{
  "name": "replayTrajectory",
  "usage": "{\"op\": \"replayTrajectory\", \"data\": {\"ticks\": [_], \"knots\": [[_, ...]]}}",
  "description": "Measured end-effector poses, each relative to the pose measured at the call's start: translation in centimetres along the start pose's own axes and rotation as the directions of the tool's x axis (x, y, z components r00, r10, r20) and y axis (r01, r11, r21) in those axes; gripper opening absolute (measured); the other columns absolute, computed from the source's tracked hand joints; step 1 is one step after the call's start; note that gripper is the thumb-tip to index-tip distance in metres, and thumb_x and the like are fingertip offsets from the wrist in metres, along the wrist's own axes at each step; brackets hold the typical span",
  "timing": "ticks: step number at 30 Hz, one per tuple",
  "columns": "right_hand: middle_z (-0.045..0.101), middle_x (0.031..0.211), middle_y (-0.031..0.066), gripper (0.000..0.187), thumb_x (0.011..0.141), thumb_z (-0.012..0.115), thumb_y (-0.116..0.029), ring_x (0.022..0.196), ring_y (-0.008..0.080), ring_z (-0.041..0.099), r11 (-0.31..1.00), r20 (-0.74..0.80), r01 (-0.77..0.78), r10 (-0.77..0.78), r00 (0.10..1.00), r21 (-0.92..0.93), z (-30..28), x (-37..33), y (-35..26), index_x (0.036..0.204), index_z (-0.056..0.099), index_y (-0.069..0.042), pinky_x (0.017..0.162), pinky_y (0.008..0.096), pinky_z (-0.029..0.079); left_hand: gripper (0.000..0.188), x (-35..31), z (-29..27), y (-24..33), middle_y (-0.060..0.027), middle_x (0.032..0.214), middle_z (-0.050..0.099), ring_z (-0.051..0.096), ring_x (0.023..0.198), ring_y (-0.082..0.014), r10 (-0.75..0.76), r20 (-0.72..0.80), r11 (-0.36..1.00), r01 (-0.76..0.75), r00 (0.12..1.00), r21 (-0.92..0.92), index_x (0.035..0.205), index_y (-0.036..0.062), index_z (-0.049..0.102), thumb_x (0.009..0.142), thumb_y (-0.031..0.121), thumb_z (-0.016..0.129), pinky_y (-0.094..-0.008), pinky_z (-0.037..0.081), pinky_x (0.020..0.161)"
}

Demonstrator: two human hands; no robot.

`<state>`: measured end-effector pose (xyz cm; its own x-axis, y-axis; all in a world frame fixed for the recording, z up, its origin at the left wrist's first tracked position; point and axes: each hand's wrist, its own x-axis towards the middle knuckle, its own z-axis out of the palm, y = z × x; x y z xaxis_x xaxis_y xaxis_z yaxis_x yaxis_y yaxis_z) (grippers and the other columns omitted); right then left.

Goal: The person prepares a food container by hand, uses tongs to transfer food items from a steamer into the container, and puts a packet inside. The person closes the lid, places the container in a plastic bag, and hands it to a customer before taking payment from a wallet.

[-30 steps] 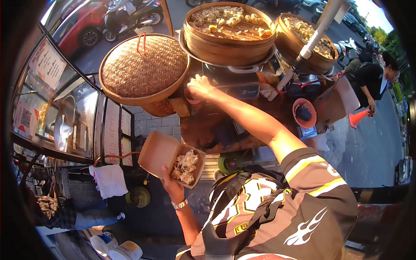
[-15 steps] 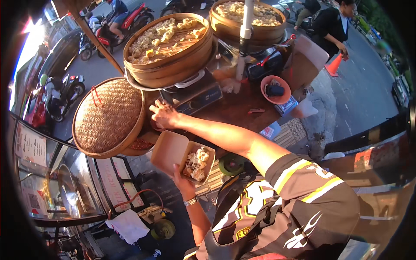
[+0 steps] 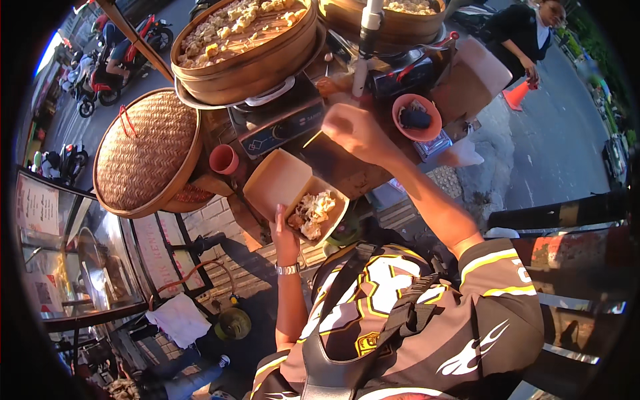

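Observation:
An open brown cardboard takeaway box (image 3: 277,180) rests in my left hand (image 3: 285,237), its lid folded back to the left. Pale dumplings (image 3: 313,212) fill the lower half. My right hand (image 3: 357,133), a little blurred, is closed above and to the right of the box. From its fingers a thin pale toothpick (image 3: 312,139) points down toward the box. A small reddish cup (image 3: 224,159) stands left of the lid; I cannot make out its contents.
A bamboo steamer (image 3: 250,83) of dumplings sits over a dark stove (image 3: 283,127), with another steamer (image 3: 393,33) behind. On the left leans a woven lid (image 3: 150,150). A pole (image 3: 365,47) rises between them. An orange bowl (image 3: 417,119) lies right; a person (image 3: 520,47) stands beyond.
My right hand has left the reddish cup and moved right with a toothpick in it. The box in my left hand has shifted slightly right and up.

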<state>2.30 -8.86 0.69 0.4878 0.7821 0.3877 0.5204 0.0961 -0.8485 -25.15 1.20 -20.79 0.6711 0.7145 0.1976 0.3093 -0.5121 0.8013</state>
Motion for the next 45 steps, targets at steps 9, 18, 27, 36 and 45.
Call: {"op": "replayTrajectory", "data": {"ticks": [9,18,27,36,45], "knots": [[0.054,0.103,0.0037,0.010,0.080,0.074,-0.010,0.105,0.0273,0.048,0.916,-0.071,-0.093,0.070,0.995,-0.390,-5.1,-11.1,5.1,0.088,0.068,-0.011,0.092,0.0397,0.036,0.031,6.9,10.4,7.8,-0.0186,0.119,0.060,0.063,0.108,-0.0270,-0.359,0.321,0.368,0.449,0.877,-0.814,0.122,-0.0015,0.056,0.099,0.019,0.057,-0.0392,0.053,0.089],[0.050,0.099,0.0009,0.011,0.074,0.077,-0.015,0.100,0.0251,0.045,0.809,-0.229,-0.251,0.147,0.962,-0.531,-6.5,-13.9,8.7,0.080,0.069,-0.019,0.085,0.0452,0.029,0.048,8.3,16.8,8.6,-0.0282,0.132,0.056,0.053,0.117,-0.0439,0.285,0.283,0.958,-0.264,0.916,-0.110,0.141,0.0018,0.052,0.094,-0.001,0.041,-0.0452,0.043,0.103],[0.052,0.104,0.0079,0.042,0.085,0.077,-0.028,0.091,0.0215,0.053,0.940,-0.442,-0.211,0.074,0.894,-0.269,-13.1,-14.0,9.9,0.118,0.058,-0.008,0.083,0.0347,0.045,0.060,9.1,17.0,11.9,-0.0168,0.125,0.053,0.055,0.117,-0.0240,-0.276,0.430,0.681,0.490,0.860,-0.544,0.130,-0.0088,0.054,0.102,0.044,0.055,-0.0376,0.046,0.099],[0.063,0.080,0.0065,0.015,0.092,0.065,-0.016,0.072,0.0159,0.060,0.815,-0.716,-0.566,0.468,0.517,0.124,-19.2,-29.7,25.1,0.096,0.066,-0.002,0.067,0.0316,0.049,0.066,10.5,19.2,6.4,-0.0175,0.132,0.055,0.056,0.116,-0.0272,-0.124,0.406,0.949,0.228,0.906,-0.218,0.136,-0.0087,0.047,0.098,0.043,0.062,-0.0383,0.046,0.100],[0.073,0.089,0.0125,0.018,0.091,0.065,-0.017,0.079,0.0207,0.069,0.750,-0.838,-0.658,0.398,0.372,0.064,-33.4,-32.0,34.1,0.099,0.072,-0.001,0.073,0.0343,0.053,0.065,13.1,20.5,9.9,-0.0217,0.134,0.056,0.056,0.113,-0.0280,-0.247,0.408,0.777,0.431,0.879,-0.458,0.134,-0.0172,0.046,0.103,0.039,0.055,-0.0374,0.041,0.102]]}}
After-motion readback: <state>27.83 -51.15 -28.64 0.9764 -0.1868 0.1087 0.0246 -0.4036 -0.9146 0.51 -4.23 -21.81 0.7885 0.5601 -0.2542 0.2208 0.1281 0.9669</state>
